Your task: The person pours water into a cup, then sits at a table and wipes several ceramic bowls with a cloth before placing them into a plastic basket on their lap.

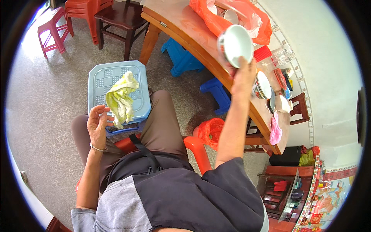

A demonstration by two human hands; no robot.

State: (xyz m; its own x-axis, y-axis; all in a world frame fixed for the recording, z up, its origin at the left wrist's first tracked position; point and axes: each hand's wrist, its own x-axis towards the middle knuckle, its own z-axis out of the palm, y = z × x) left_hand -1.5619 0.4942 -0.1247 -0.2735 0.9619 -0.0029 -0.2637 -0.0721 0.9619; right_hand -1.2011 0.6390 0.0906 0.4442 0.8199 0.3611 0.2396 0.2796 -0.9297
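Note:
My right hand (243,76) grips the rim of a white bowl (239,46) with a patterned outside, held above the wooden table at the right. Nearer me on the tabletop, a stack of similar bowls (263,85) stands close to my right forearm. Beyond the held bowl lies a red plastic bag (207,17) with more white bowls inside. My left hand (99,119) holds nothing, its fingers bent and apart, near the front left corner of a light blue plastic stool (95,72). A crumpled yellow-green and white cloth (123,95) lies on that stool, just right of my left fingers.
Blue stools (181,56) stand partly under the table (185,34). A bin with a red bag (211,132) is on the floor by my red chair's armrest (198,148). A pink cloth (275,129) and a dark phone-like object (271,100) lie on the table. A dark wooden chair (123,16) stands ahead.

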